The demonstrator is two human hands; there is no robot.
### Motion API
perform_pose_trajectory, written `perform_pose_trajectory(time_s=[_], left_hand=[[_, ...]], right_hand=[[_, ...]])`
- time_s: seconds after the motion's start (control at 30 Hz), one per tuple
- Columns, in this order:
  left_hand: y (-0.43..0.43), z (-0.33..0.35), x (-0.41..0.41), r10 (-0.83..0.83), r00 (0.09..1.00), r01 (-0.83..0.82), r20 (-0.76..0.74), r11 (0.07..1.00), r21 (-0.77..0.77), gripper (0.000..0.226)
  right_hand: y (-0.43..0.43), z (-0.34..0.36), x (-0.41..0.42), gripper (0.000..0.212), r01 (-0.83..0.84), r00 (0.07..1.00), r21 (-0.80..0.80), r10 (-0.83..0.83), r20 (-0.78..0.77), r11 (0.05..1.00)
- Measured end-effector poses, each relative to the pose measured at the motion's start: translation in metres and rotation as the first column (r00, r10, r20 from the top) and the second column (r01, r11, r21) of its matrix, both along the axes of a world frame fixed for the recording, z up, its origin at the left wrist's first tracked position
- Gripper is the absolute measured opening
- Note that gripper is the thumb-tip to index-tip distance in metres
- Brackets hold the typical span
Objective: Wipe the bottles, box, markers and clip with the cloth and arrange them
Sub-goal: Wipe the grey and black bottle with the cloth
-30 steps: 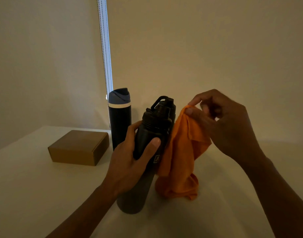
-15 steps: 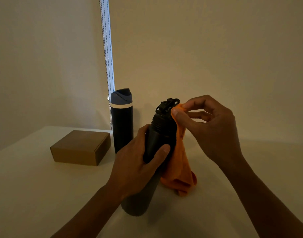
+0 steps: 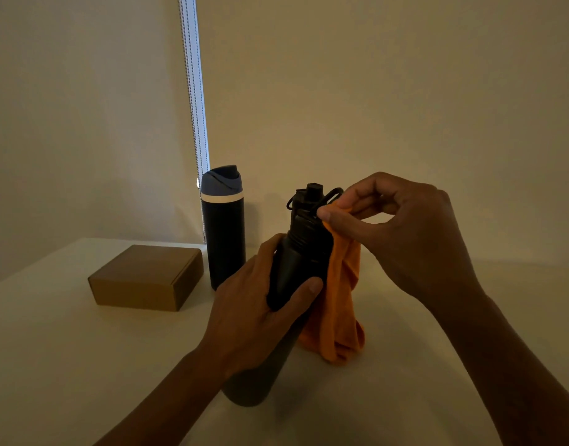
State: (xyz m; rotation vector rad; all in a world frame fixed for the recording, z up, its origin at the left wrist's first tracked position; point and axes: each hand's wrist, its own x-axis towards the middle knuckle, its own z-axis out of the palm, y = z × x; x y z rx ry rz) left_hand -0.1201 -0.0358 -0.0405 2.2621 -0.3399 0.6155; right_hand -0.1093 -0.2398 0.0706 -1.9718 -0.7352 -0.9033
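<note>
The left hand (image 3: pixel 254 310) grips the middle of a dark bottle (image 3: pixel 304 252), which stands tilted with its base on the white table (image 3: pixel 67 365). The right hand (image 3: pixel 405 233) pinches an orange cloth (image 3: pixel 338 304) against the bottle's cap; the cloth hangs down to the table. Behind, a bottle with a blue lid (image 3: pixel 223 239) stands upright just beside a brown box (image 3: pixel 148 278).

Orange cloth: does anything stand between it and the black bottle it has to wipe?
Nothing visible does. The right hand pinches the cloth against the cap of the black bottle; the left hand grips its body.
</note>
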Motion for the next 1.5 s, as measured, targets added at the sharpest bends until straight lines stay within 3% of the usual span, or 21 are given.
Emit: perform_pose_trajectory(time_s=[0.13, 0.27, 0.47, 0.57, 0.7, 0.9, 1.13, 1.33, 1.5], left_hand=[[0.003, 0.003, 0.001, -0.015, 1.0, 0.016, 0.012, 0.997, -0.075, 0.055], [0.008, 0.004, 0.005, -0.058, 0.998, 0.059, 0.011, 0.981, -0.185, 0.063], [0.014, 0.0, 0.012, -0.107, 0.994, 0.096, -0.022, 0.952, -0.291, 0.066], [0.02, -0.001, 0.016, -0.114, 0.993, 0.094, -0.036, 0.931, -0.351, 0.066], [0.018, -0.002, 0.014, -0.135, 0.99, 0.116, -0.03, 0.933, -0.341, 0.067], [0.007, 0.0, 0.009, -0.132, 0.991, 0.12, -0.036, 0.965, -0.233, 0.052], [0.004, 0.002, 0.006, -0.119, 0.993, 0.114, -0.018, 0.978, -0.175, 0.056], [0.001, 0.001, 0.005, -0.084, 0.996, 0.083, -0.007, 0.988, -0.132, 0.059], [0.0, 0.002, 0.005, -0.055, 0.998, 0.055, 0.005, 0.992, -0.111, 0.066]], right_hand=[[-0.004, -0.001, 0.006, 0.019, -0.104, 0.994, -0.016, 0.104, -0.018, 0.994], [-0.005, -0.011, 0.014, 0.02, -0.19, 0.981, 0.022, 0.191, -0.043, 0.982], [-0.001, -0.018, 0.02, 0.017, -0.256, 0.914, 0.373, 0.349, -0.206, 0.892], [0.001, -0.028, 0.018, 0.025, -0.29, 0.904, 0.285, 0.359, -0.231, 0.914], [0.007, -0.054, 0.015, 0.029, -0.161, 0.981, 0.105, 0.171, -0.095, 0.981], [0.002, -0.073, 0.013, 0.029, -0.017, 0.99, 0.098, 0.003, 0.143, 0.995], [-0.007, -0.072, 0.014, 0.028, 0.134, 0.931, -0.066, -0.103, 0.35, 0.989], [-0.02, -0.063, 0.016, 0.036, 0.285, 0.819, -0.284, -0.08, 0.568, 0.915], [-0.012, -0.06, 0.016, 0.036, 0.306, 0.784, -0.309, -0.054, 0.618, 0.901]])
